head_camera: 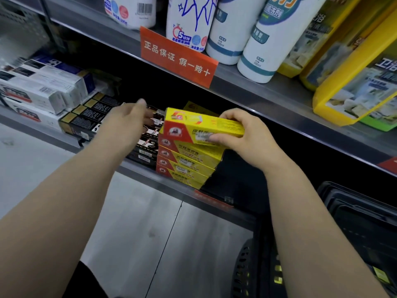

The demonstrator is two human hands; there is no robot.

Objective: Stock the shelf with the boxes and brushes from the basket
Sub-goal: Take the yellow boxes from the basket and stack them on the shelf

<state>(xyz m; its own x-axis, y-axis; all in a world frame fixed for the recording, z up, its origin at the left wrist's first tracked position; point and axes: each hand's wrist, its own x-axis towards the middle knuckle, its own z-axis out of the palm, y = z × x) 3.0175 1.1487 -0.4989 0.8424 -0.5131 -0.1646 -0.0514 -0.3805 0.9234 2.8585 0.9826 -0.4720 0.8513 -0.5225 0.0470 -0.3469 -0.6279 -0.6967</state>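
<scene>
Box (199, 125) in right hand (247, 136): yellow, long and narrow. Thumb pressed on the near long face, fingers curled over the top and far side. The grip sits at the right end, so most of the length sticks out to the left of the hand.

Long axis runs left to right across the view. The small end face with the red panel points left, roughly parallel to the stack of yellow boxes (187, 164) directly beneath it on the lower shelf (137, 171). The box is at the top of that stack. Touching the top one or just clear of it: cannot tell.

Left hand (126, 121) is out over the black boxes (92, 119), just left of the stack. Fingers stretched forward, nothing in them. It is blurred, so contact with the black boxes is uncertain. Of the two hands it is nearer the free end of the box.

Judgement: the step in hand is seating this box on the stack. The move turns on bringing the free left end down in line with the end faces below. Whether it lies square to them now is not clear. The right hand alone could lower it and let go. The left is well placed to steady or nudge that end.

Basket (354, 211) sits low on the right, beside the right forearm. Some yellow shows inside; contents not readable.
</scene>
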